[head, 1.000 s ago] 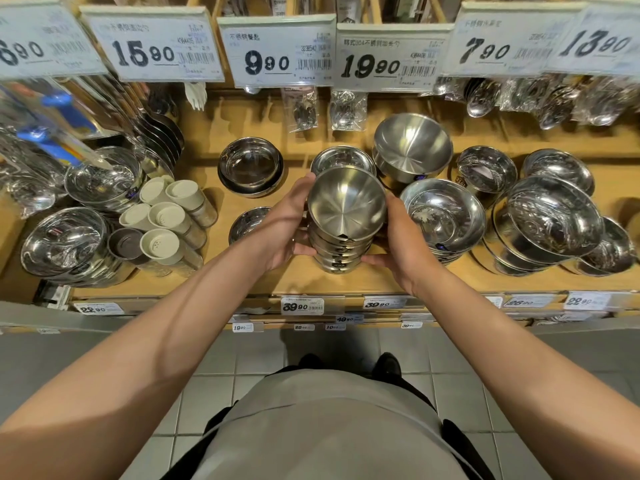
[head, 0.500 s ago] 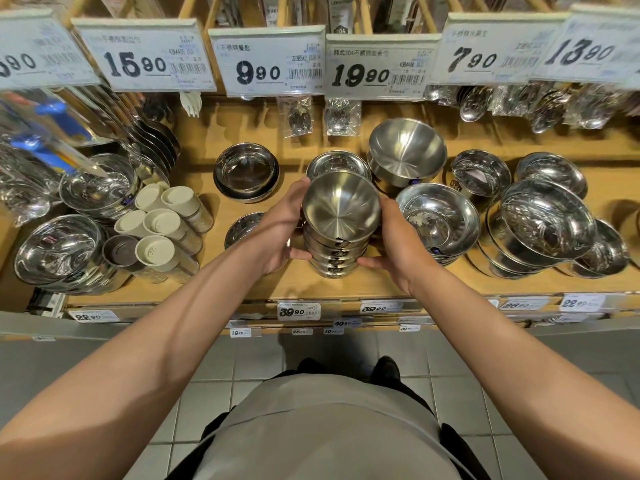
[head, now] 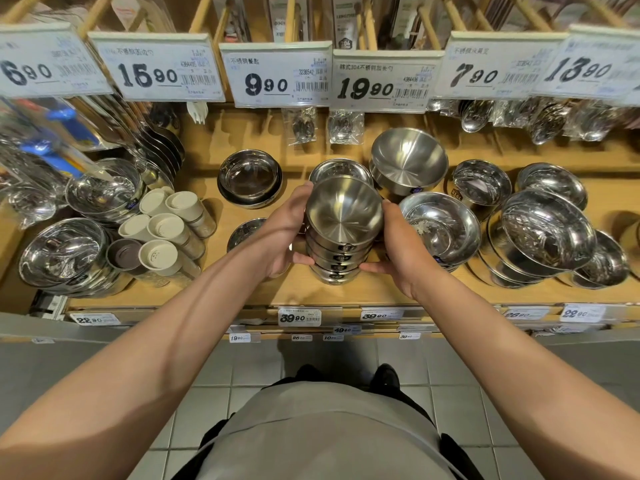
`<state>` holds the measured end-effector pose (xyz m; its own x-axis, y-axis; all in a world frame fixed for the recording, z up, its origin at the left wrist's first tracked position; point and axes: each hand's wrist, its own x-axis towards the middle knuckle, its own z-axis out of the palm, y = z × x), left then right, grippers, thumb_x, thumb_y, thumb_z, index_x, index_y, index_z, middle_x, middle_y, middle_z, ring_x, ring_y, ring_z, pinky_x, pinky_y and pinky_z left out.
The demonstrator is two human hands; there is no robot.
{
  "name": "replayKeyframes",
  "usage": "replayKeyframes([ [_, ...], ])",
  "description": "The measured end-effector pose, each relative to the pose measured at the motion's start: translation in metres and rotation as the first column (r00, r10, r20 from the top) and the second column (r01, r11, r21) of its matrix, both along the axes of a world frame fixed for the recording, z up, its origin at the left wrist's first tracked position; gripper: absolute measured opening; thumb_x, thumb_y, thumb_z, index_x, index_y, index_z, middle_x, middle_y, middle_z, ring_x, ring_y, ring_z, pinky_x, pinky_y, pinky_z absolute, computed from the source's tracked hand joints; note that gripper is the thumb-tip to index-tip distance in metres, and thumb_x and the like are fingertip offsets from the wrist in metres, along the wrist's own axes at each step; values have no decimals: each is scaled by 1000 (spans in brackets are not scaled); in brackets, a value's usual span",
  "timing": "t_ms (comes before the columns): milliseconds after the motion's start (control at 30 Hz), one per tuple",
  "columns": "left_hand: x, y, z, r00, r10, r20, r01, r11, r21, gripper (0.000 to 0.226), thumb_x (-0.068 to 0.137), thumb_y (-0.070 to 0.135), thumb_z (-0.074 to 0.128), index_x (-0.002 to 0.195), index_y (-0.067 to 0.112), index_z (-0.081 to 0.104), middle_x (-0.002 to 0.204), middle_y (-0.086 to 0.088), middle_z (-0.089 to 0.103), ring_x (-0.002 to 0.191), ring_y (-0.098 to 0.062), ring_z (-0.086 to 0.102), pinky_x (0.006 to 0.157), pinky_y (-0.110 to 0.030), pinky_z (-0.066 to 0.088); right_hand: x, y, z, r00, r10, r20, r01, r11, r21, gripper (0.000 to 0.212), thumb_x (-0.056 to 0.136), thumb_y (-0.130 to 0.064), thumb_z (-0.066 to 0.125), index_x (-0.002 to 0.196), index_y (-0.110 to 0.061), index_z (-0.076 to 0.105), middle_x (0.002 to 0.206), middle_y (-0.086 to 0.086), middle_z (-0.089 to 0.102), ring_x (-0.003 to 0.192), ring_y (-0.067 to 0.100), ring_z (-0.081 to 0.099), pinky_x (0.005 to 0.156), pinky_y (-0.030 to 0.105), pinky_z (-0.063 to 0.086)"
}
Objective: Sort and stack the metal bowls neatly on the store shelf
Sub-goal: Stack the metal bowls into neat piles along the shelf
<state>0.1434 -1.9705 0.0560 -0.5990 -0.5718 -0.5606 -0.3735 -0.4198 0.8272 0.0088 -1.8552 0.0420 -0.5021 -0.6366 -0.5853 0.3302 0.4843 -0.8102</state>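
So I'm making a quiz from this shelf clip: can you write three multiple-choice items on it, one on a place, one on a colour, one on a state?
1. Where is the bowl stack the hands hold?
A. front middle of the shelf
B. on the floor
C. on a hook above the price tags

2. What colour are most lids of the cups to the left?
A. red
B. cream
C. blue

3. How do the left hand and right hand meet the stack?
A. both hang clear of it
B. only the left touches it
C. one grips each side

Answers: 1 A, the stack sits just behind the shelf's front edge; 2 B, the lids are pale cream, one brown; 3 C, fingers and thumbs curl round both sides.
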Motion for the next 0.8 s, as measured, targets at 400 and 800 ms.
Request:
replayKeyframes([
  [400, 16, 5, -22, 996, 86, -8, -85, 994, 67, 52, 98, 69, 34, 140, 41, 46, 119, -3, 65, 101, -18, 66, 71, -39, 59, 3, 17, -15, 996, -14, 91, 17, 999, -32, 51, 100, -68, 28, 132, -43, 59, 112, -24, 60, 101, -3, 52, 77, 40, 55],
  [800, 14, 21, -59, 977, 196, -79, -187, 977, 107, 38, 94, 69, 43, 109, 45, 70, 118, 5, 71, 112, -18, 65, 75, -34, 58, 23, 22, -52, 975, -97, 198, 131, 977, -168, 50, 100, -65, 42, 143, -44, 52, 147, -13, 56, 134, 10, 50, 100, 42, 53],
])
